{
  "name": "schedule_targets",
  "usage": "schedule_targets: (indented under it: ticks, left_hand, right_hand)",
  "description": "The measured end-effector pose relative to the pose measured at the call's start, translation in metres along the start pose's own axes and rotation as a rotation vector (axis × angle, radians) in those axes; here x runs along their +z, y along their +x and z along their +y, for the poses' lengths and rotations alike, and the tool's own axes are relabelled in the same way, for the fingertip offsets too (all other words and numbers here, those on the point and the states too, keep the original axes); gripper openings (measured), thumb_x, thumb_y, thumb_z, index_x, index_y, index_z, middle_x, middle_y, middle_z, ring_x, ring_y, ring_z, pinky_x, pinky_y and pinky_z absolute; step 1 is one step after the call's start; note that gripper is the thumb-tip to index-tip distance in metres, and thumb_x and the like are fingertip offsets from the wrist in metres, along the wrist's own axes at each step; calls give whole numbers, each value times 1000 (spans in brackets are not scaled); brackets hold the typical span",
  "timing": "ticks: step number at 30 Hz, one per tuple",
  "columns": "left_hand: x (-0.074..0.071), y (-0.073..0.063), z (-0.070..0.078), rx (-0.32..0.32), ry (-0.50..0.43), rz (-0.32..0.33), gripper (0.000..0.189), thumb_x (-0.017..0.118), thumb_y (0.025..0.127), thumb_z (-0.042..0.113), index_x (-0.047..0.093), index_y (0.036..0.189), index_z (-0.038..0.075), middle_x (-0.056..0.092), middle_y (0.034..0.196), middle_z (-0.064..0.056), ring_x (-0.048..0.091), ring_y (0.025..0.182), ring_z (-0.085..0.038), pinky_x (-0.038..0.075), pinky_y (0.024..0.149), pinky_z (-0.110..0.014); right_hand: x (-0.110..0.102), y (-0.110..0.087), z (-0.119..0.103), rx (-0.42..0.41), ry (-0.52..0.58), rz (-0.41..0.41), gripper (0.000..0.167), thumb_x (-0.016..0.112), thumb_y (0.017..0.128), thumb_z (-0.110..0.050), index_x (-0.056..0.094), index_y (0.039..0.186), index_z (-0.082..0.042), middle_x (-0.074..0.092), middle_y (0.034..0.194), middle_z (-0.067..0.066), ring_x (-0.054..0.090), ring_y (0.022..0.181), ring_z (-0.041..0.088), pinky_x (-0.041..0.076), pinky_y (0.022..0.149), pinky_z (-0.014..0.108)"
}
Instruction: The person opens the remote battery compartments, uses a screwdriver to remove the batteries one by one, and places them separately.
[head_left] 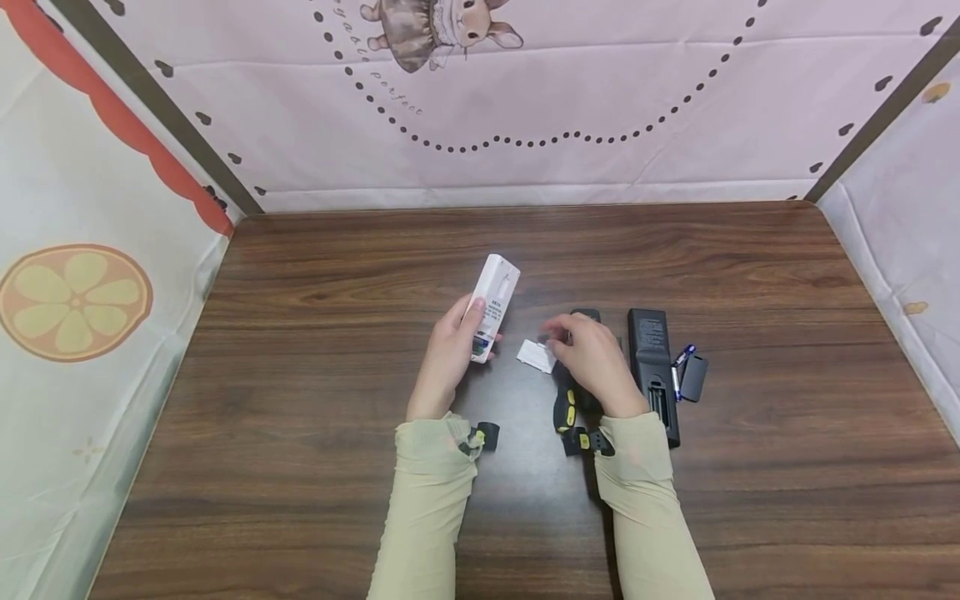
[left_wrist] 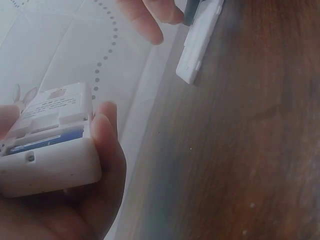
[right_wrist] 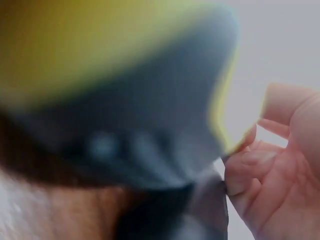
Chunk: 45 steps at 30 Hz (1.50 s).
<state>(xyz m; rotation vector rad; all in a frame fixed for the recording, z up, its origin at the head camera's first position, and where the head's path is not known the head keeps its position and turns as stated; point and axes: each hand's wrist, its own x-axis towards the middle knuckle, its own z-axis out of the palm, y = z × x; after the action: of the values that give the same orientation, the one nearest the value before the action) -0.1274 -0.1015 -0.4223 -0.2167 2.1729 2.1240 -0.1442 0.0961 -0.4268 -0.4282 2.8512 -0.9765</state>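
Observation:
My left hand (head_left: 448,346) grips a white remote control (head_left: 498,287), back side up and tilted. Its battery compartment is uncovered, and a blue battery (left_wrist: 65,140) lies inside. A small white battery cover (head_left: 535,357) is on the table to the right of this remote. Close over the cover's right end is my right hand (head_left: 592,354), its fingers bent loosely. In the left wrist view these fingertips (left_wrist: 156,36) stand beside the cover (left_wrist: 197,50), with a gap between. Under the right hand lie dark things, partly hidden, including a black object with yellow marks (head_left: 565,408).
Right of my right hand, a black remote control (head_left: 651,342) lies back up with its battery compartment uncovered. Beside it are two blue-and-white batteries (head_left: 677,383) and a black battery cover (head_left: 693,379). The brown wooden table (head_left: 315,358) meets printed cloth (head_left: 525,100) at the back.

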Motion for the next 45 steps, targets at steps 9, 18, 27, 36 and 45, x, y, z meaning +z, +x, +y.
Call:
schedule_targets:
  ticks: [9,18,27,36,45]
  left_hand:
    - [0,-1,0,-2,-12,-8,45,44,88,51,51,122,23,61,89,-22,57,77,-44,49,60,-50]
    - [1,0,3,-5,-10,-13,45,43,88,51,50,123,23,61,90,-22,57,78,-44,48,62,-52]
    - [1,1,3,-1,-11,-30,46,43,88,51,50,122,22,60,92,-25,56,80,-44,49,58,-48]
    - [-1,-1,1,-27,-25,-21,47,43,87,53,49,124,23,59,95,-24,57,81,-43,49,62,-51]
    - [2,0,1,-25,-19,-23,45,43,89,50,49,123,22,59,95,-24,58,83,-42,49,63,-51]
  right_hand:
    - [-10,-4,-3,50,30,-41,26,59,86,-24,60,111,-16,57,87,-1,49,72,17,42,57,29]
    - [-17,-30,-20,78,-88,-94,35,57,87,-28,56,118,-12,58,78,-1,49,61,14,41,51,27]
    - [-10,-55,-28,91,-271,-100,41,57,86,-33,55,118,-7,65,90,8,59,71,21,48,59,38]
    - [8,-59,-31,38,-346,-75,41,60,84,-33,54,116,-9,63,77,5,54,56,16,41,44,33]
    - [20,-59,-32,45,-296,-52,45,62,81,-40,56,113,-9,49,56,-3,43,44,11,33,37,26]
